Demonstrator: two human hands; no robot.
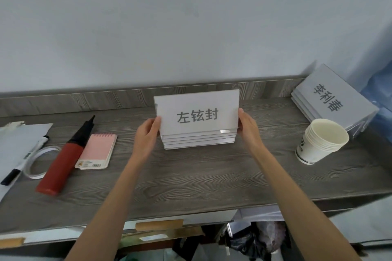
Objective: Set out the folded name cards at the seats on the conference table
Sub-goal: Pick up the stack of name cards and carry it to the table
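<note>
A stack of white name cards in clear holders (198, 119) stands at the middle of a grey wood-grain counter (191, 176), the front card printed with three dark characters. My left hand (148, 133) grips the stack's left edge and my right hand (249, 128) grips its right edge. The stack leans back a little, its lower edges fanned out toward me. A second pile of name cards (333, 99) lies flat at the far right against the wall.
A stack of paper cups (320, 140) lies tilted right of my right hand. On the left sit a pink spiral notepad (97, 151), a red and black hand pump (67, 154), a tape roll (38, 163), a marker (23, 161) and paper sheets (19, 140). A wall rises behind.
</note>
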